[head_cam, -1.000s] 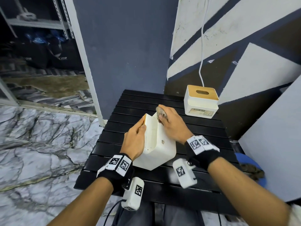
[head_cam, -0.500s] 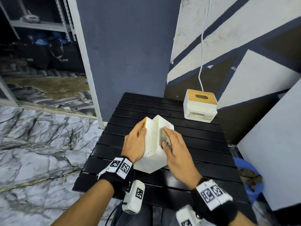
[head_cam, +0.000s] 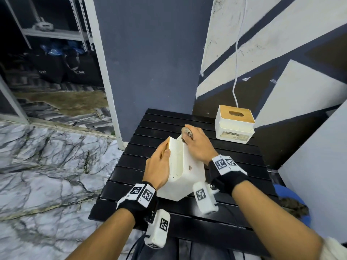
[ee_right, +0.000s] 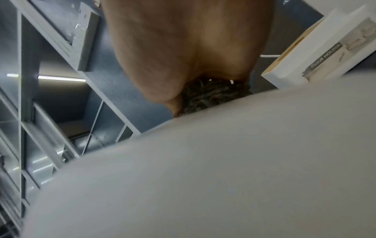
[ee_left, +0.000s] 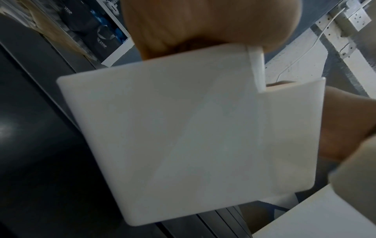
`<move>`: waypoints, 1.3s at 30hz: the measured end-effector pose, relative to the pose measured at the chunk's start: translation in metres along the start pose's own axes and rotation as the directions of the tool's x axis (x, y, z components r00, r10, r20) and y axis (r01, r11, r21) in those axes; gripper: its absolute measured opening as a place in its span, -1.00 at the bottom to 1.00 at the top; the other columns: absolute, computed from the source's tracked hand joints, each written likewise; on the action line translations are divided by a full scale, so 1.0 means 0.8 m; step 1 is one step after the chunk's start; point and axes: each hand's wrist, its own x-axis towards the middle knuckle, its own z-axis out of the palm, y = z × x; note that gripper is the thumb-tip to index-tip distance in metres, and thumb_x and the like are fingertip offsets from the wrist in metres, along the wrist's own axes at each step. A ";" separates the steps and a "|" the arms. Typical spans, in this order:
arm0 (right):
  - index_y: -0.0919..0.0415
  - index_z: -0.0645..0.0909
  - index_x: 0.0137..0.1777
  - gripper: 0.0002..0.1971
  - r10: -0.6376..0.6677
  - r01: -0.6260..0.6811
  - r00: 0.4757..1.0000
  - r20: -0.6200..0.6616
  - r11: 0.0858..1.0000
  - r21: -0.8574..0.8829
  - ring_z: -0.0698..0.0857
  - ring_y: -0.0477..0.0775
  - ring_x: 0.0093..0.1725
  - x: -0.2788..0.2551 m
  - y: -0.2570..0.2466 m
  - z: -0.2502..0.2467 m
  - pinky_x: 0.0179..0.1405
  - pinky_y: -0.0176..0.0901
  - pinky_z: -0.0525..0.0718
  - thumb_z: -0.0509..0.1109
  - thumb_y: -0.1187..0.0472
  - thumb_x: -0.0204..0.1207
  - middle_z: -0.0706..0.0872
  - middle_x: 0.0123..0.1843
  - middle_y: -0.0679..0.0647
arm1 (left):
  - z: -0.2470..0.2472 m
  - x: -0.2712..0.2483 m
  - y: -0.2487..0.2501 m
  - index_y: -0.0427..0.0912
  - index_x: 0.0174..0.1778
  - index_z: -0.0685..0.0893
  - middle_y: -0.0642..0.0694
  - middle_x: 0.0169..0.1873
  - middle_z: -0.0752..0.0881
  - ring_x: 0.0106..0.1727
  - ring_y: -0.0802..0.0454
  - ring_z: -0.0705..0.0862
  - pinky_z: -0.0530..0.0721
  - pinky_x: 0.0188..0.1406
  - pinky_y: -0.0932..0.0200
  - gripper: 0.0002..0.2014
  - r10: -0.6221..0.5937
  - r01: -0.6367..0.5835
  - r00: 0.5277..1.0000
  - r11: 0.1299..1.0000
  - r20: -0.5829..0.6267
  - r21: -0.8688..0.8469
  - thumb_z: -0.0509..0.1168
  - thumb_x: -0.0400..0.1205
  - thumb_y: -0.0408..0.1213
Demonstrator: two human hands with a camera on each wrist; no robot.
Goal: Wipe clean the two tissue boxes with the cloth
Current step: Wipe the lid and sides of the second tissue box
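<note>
A white tissue box [head_cam: 185,171] stands tipped on one corner at the middle of the black slatted table [head_cam: 234,166]; its white side fills the left wrist view [ee_left: 183,136] and the right wrist view [ee_right: 223,169]. My left hand [head_cam: 159,164] grips its left face, the wooden lid side. My right hand [head_cam: 197,145] presses a dirty brownish cloth [head_cam: 186,135] against the box's upper far end; the cloth [ee_right: 207,95] shows under my palm. The second tissue box [head_cam: 234,124], white with a wooden slotted lid, stands upright at the table's far right; its label [ee_right: 325,54] shows.
A dark blue wall panel rises behind the table, a painted wall with a hanging white cable [head_cam: 237,59] to the right. A blue basin [head_cam: 293,205] sits on the floor at right. Marble floor lies left of the table edge; shelving [head_cam: 47,25] stands far left.
My right hand has slid the cloth from the box's near lower side back up to its far upper end. The left hand keeps hold of the box.
</note>
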 end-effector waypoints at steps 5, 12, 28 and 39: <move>0.04 0.24 0.59 -0.25 -0.010 0.010 1.000 0.019 1.000 0.009 0.32 0.07 0.51 -0.013 -0.008 0.010 0.53 0.04 0.33 0.46 -0.08 0.45 0.31 0.53 0.02 | 0.004 -0.005 -0.009 0.31 0.52 0.45 0.06 0.15 0.70 0.11 0.03 0.62 0.47 0.10 0.12 -0.62 -0.044 0.043 0.995 0.999 -0.090 -0.015 0.01 0.81 -0.09; -0.12 0.24 0.55 -0.27 0.018 -0.025 0.997 -0.080 0.995 -0.096 0.25 0.05 0.54 -0.073 0.006 0.016 0.46 0.20 0.41 0.46 -0.04 0.39 0.21 0.55 -0.04 | 0.028 -0.011 -0.016 0.36 0.54 0.33 -0.02 0.31 0.69 0.17 -0.10 0.67 0.60 0.29 -0.15 -0.61 -0.072 0.062 0.982 0.996 -0.176 -0.064 -0.01 0.78 -0.03; -0.18 0.59 0.34 -0.40 -0.268 0.284 0.949 0.168 0.955 -0.083 0.53 -0.31 0.26 -0.055 0.040 -0.067 0.28 -0.48 0.40 0.61 0.17 0.29 0.59 0.31 -0.22 | -0.058 0.002 0.000 0.01 0.58 0.46 -0.03 0.18 0.50 0.07 0.17 0.56 0.51 0.18 0.31 -0.43 0.194 -0.188 0.981 0.957 -0.006 0.220 0.43 0.63 -0.17; -0.19 0.65 0.26 -0.38 -0.321 0.370 0.891 0.321 0.923 -0.106 0.52 -0.26 0.34 -0.042 0.047 -0.086 0.41 -0.29 0.42 0.64 0.31 0.23 0.58 0.35 -0.25 | -0.036 0.043 0.023 0.21 0.72 0.00 0.09 0.64 0.09 0.66 0.01 0.09 0.11 0.69 -0.09 0.25 0.174 -0.548 0.787 0.638 0.592 0.541 0.67 0.22 0.19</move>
